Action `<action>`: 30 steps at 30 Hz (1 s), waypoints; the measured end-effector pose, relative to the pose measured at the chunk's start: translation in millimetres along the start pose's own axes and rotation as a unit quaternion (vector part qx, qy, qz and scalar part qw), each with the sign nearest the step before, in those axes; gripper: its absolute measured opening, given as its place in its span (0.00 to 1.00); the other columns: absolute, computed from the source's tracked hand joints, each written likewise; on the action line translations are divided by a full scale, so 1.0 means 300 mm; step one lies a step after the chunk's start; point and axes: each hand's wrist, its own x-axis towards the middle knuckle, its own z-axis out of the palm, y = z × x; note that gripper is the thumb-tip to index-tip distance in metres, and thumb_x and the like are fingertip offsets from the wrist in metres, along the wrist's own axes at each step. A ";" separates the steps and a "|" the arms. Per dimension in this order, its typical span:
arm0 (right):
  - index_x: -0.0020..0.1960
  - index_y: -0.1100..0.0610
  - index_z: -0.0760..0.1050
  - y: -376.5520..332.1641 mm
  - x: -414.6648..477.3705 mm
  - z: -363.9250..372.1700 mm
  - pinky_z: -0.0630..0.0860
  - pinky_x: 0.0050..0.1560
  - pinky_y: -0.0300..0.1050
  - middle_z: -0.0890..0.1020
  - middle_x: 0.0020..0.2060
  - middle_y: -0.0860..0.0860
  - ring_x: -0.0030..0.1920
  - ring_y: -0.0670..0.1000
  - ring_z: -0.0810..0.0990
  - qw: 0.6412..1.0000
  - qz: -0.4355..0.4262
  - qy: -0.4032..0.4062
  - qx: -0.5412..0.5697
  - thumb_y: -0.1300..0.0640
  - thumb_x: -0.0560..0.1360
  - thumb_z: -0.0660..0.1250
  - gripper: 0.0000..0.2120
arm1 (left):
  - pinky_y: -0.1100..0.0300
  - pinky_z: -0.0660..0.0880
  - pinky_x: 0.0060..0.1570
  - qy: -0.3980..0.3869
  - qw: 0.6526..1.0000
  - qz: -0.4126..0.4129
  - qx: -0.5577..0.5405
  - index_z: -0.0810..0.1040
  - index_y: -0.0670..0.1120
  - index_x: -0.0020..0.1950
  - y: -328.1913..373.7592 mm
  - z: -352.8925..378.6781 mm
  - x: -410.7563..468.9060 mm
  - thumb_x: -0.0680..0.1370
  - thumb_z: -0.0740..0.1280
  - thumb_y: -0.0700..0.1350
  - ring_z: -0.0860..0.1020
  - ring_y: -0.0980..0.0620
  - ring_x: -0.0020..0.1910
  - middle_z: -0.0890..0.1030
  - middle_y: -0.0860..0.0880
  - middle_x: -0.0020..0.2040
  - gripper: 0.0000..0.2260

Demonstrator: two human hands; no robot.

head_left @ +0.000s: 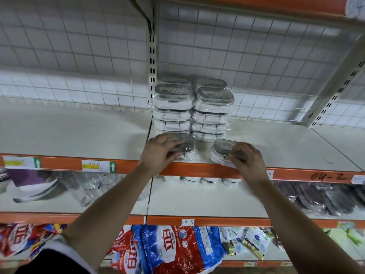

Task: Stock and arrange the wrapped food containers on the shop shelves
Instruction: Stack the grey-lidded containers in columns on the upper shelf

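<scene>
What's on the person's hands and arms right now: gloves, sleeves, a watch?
No gloves: the left hand and right hand are bare, with no ring or watch visible. Both forearms are uncovered. A pale pushed-up sleeve shows at the left elbow, beside dark fabric.

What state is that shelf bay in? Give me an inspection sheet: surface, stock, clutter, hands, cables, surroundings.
Surface: white shelf with an orange front edge.
Job's things: wrapped containers in a left stack and a right stack, side by side at the back. In front, near the edge, are a left container and a right container, which is turned at an angle.
Clutter: glasses lying loose on the shelf below.
Hands: left hand grips the left container. Right hand grips the right container.
Cables: nothing seen.
Surroundings: wire grid behind, price labels on the edge, printed bags on the lowest shelf.
</scene>
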 end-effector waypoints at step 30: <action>0.58 0.60 0.78 -0.304 0.155 0.283 0.70 0.63 0.54 0.77 0.56 0.55 0.60 0.58 0.73 0.990 -0.136 -0.028 -0.007 0.49 0.77 0.69 0.16 | 0.50 0.66 0.49 0.160 0.971 -0.106 0.140 0.81 0.44 0.48 -0.207 -0.075 -0.049 0.77 0.55 0.48 0.78 0.43 0.42 0.83 0.47 0.42 0.16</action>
